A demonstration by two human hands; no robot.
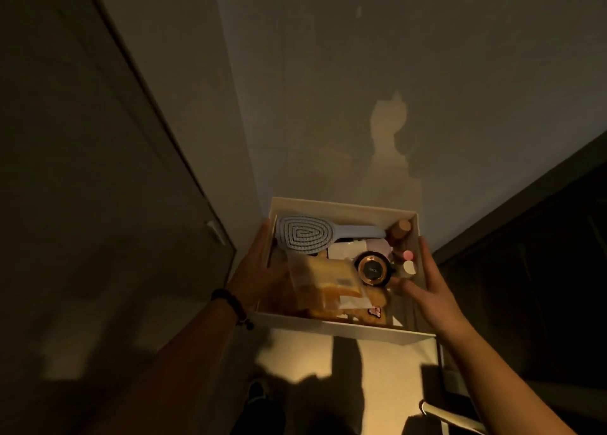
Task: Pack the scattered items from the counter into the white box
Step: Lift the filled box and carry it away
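- Head view: a white box, open at the top, is held up in dim yellowish light between the person's two hands, in front of a pale wall.
- The left hand lies flat against the box's left wall, fingers straight and pointing upward; a dark beaded bracelet sits on that wrist.
- The right hand presses on the right wall with fingers extended along its outer side, the thumb reaching over the rim into the box.
- Inside, a pale blue hairbrush lies across the far end, its handle pointing right.
- A round black compact with a gold ring sits near the middle, just beside the right thumb.
- A clear packet with yellow contents fills the near left part.
- Small bottles with round caps stand along the right wall; their kind cannot be told.
- A dark door panel is at left.
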